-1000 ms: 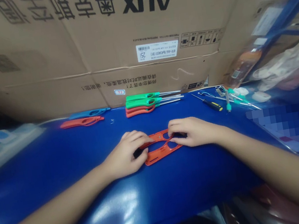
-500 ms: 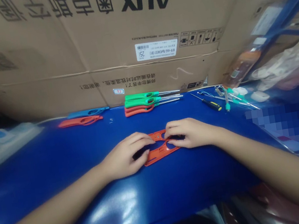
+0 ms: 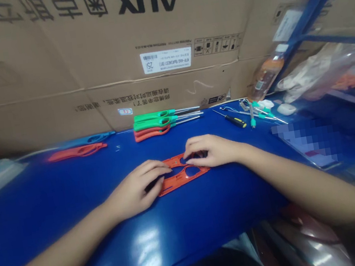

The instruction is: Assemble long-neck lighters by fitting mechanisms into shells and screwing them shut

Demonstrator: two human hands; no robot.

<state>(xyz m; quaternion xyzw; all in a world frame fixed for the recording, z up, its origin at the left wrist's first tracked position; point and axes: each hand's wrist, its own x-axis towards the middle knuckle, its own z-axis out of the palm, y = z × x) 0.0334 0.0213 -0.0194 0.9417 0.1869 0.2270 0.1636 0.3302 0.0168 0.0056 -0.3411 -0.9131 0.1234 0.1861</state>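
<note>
Two orange lighter shell halves lie side by side on the blue table, the nearer half (image 3: 172, 184) with its inner ribs and finger hole facing up, the farther half (image 3: 172, 162) just beyond it. My left hand (image 3: 139, 186) curls at their left ends, fingertips on the farther half and thumb by the nearer one. Over the right part of the farther half, my right hand (image 3: 205, 151) has its fingers and thumb bent in close together. Those fingers partly cover the shell's right end, and any small part between them cannot be made out.
Green and red stick lighters (image 3: 152, 125) with metal tubes lie at the back. Left of them are a red shell (image 3: 79, 151) and a blue shell (image 3: 87, 140). A screwdriver (image 3: 236, 120), metal lighter tubes (image 3: 263, 112), a bottle (image 3: 266, 75) and a phone-like slab (image 3: 312, 154) are rightward. A cardboard box (image 3: 94, 56) stands behind.
The view has swung right, so everything sits further left. My right thumb has shifted off the nearer shell half toward the farther one. My left hand stays at the shells' left ends.
</note>
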